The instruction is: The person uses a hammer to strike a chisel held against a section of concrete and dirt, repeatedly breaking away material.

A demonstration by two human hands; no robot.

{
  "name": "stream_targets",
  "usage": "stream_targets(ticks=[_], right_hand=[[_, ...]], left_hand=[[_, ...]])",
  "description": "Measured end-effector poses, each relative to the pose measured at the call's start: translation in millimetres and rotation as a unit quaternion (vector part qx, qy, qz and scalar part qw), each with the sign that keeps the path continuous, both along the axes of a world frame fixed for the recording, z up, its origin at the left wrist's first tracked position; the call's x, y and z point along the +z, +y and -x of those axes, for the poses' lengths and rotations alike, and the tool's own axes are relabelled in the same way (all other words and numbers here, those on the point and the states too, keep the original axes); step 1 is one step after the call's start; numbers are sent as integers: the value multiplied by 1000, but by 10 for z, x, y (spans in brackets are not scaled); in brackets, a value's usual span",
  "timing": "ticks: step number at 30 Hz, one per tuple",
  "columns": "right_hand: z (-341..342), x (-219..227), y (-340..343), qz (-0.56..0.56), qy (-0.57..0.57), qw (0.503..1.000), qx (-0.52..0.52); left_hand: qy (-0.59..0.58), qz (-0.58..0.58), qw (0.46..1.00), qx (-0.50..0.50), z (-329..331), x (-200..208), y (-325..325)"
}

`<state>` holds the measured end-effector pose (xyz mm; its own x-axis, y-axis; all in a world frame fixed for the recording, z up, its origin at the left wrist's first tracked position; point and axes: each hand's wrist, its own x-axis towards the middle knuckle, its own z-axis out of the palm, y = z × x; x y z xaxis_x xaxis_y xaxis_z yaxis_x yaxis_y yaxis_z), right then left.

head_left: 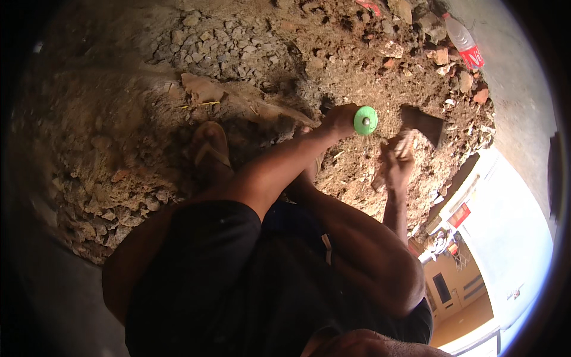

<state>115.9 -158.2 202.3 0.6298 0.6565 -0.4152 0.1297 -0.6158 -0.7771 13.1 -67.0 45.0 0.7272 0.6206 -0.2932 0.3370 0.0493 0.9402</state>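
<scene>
My left hand (pixel 336 121) is closed round a chisel with a round green guard (pixel 365 120), its tip down in the reddish dirt and rubble (pixel 357 65). Just to the right, my right hand (pixel 395 162) grips the handle of a hammer whose dark metal head (pixel 423 124) is raised a little above the dirt, close to the green guard. Both hands are dusty. The chisel's shaft and tip are hidden behind my left hand. I am squatting, with my knees and dark shorts filling the lower part of the view.
My foot in a sandal (pixel 209 150) stands on the broken ground at left. Loose stones and brick bits (pixel 226 44) lie all around. A plastic bottle with a red label (pixel 465 41) lies at the upper right beside a smooth grey floor (pixel 523 101).
</scene>
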Motion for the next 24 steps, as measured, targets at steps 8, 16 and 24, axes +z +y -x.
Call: stream_targets(ticks=[8, 16, 24], right_hand=[[-198, 844, 520, -341, -239, 907, 67], [-16, -431, -316, 347, -118, 928, 74], [80, -578, -58, 61, -106, 992, -39]], left_hand=[[-80, -80, 988, 107, -19, -302, -33], [29, -162, 986, -31, -87, -236, -165], [-134, -10, 991, -8, -133, -353, -318]])
